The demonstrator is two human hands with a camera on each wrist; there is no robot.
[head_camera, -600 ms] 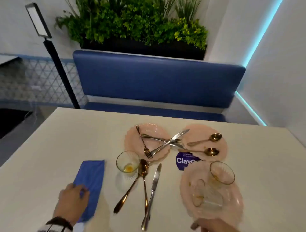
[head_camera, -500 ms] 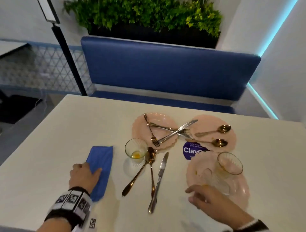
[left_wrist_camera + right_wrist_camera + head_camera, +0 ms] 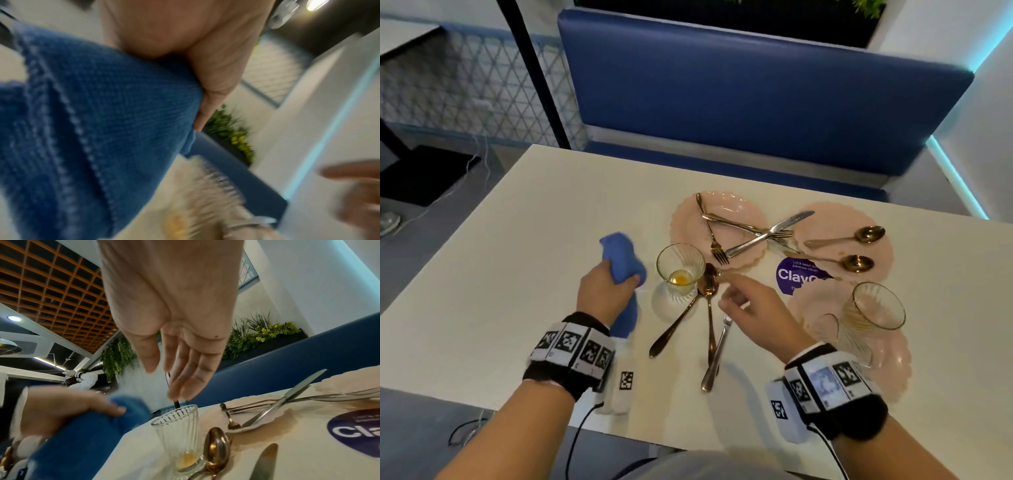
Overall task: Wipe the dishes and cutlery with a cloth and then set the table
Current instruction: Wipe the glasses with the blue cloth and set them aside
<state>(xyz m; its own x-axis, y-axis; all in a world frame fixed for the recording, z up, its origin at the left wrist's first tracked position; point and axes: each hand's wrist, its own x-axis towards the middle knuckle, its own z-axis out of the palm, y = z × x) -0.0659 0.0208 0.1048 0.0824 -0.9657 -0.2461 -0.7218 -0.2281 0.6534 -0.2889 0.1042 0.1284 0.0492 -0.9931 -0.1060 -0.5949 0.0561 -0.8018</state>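
- The left-wrist view is smeared by blur; the glass (image 3: 213,191) there is only a ribbed streak, and the right hand (image 3: 357,191) is a brown smudge at the edge.
- In the head view the right hand (image 3: 753,315) covers the blade of the knife (image 3: 717,356); only its handle shows, pointing at the near edge.
- Whether the right fingers (image 3: 185,369) touch any cutlery cannot be told.
- Left hand (image 3: 604,291): fingers curled round the bunched blue cloth (image 3: 625,267), lifted off the bench (image 3: 493,274) just left of the glass.
- Right hand: fingers straight and loosely spread, holding nothing, above the two spoons (image 3: 707,287) beside the glass.
- The glass stands upright with a yellow residue at its bottom.
- Far plate (image 3: 688,222) carries two forks (image 3: 717,245) and a second knife (image 3: 774,229), which bridges to the right plate (image 3: 835,219) with two more spoons (image 3: 859,234).
- Near plate (image 3: 893,359) at the right holds two more glasses (image 3: 876,308), one on its side.
- A purple sticker (image 3: 791,274) lies between the plates.
- Behind the pale bench is a blue padded seat (image 3: 756,102), with plants (image 3: 265,332) above it and a cyan light strip (image 3: 959,178) on the right wall.
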